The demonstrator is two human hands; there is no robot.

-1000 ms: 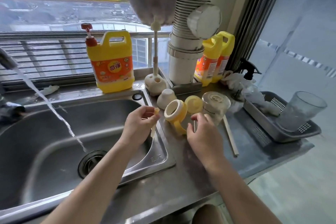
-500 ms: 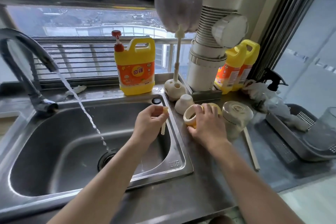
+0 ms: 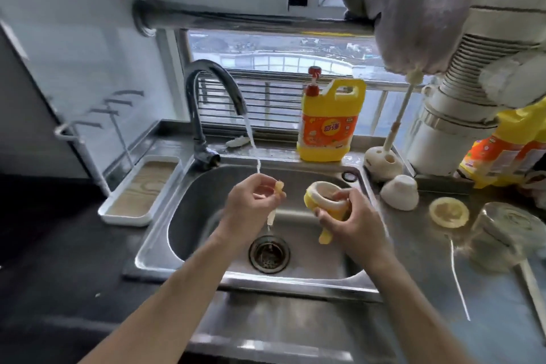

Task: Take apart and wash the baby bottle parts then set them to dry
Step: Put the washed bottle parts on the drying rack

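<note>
Now, over the sink (image 3: 189,216), the left hand (image 3: 248,207) pinches a small straw (image 3: 279,188) and the right hand (image 3: 354,223) grips the yellow ring (image 3: 310,199); rinsing both under the tap (image 3: 212,80) seems next.

text | yellow detergent jug (image 3: 328,127) | orange label (image 3: 326,130) reads "奇强"; smaller print illegible

Daylit window (image 3: 283,59) with railing, pale wall (image 3: 88,38), steel counter (image 3: 487,304), dark worktop (image 3: 59,260)

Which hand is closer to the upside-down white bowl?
Right. The right hand, gripping the yellow handled collar, is just left of the white bowl; the left hand, pinching the straw piece, is farther left under the tap stream.
</note>
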